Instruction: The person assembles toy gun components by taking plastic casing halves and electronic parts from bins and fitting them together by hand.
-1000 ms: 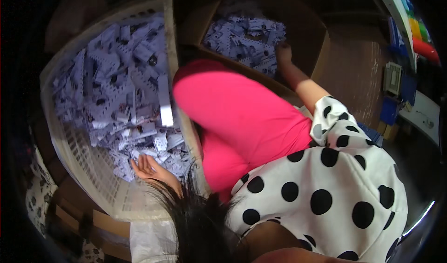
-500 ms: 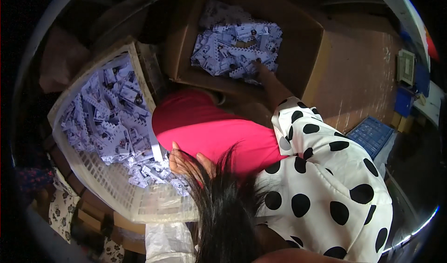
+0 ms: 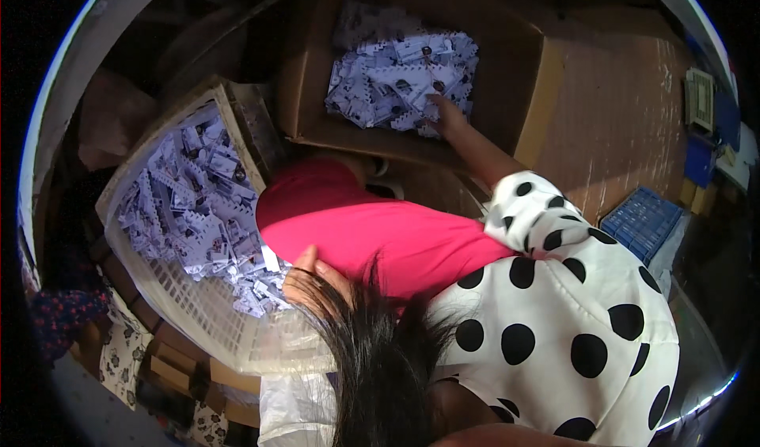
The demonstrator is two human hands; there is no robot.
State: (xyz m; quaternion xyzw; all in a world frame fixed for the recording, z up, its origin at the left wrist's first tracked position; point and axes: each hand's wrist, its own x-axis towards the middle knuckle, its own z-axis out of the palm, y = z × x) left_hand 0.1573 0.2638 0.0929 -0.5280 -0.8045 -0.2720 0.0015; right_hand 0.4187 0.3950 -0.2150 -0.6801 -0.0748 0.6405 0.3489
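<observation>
Inside a brown cardboard box (image 3: 546,91) at the top middle lies a heap of whitish flat pieces (image 3: 356,91) with saw-toothed edges. My right hand (image 3: 448,116) reaches into this box, thumb and finger apart at the edge of a larger toothed piece (image 3: 408,73) lying on top. A second heap of the same pieces (image 3: 178,194) fills a pale mesh basket (image 3: 186,297) on the left. By the basket's right side, my left hand (image 3: 315,282) rests against the pink cloth (image 3: 372,237) over my leg. Its fingers look loosely bent and apart; hair partly covers it.
A blue plastic crate (image 3: 641,221) stands at the right, beside a large brown board (image 3: 609,115). White plastic sheeting (image 3: 293,407) lies below the basket. Small open cartons (image 3: 174,368) and patterned cloth (image 3: 123,356) are at the lower left.
My right forearm has straightened and shows more bare arm. A larger toothed piece now covers a brownish gap in the box's heap. My left hand stays beside the basket.
</observation>
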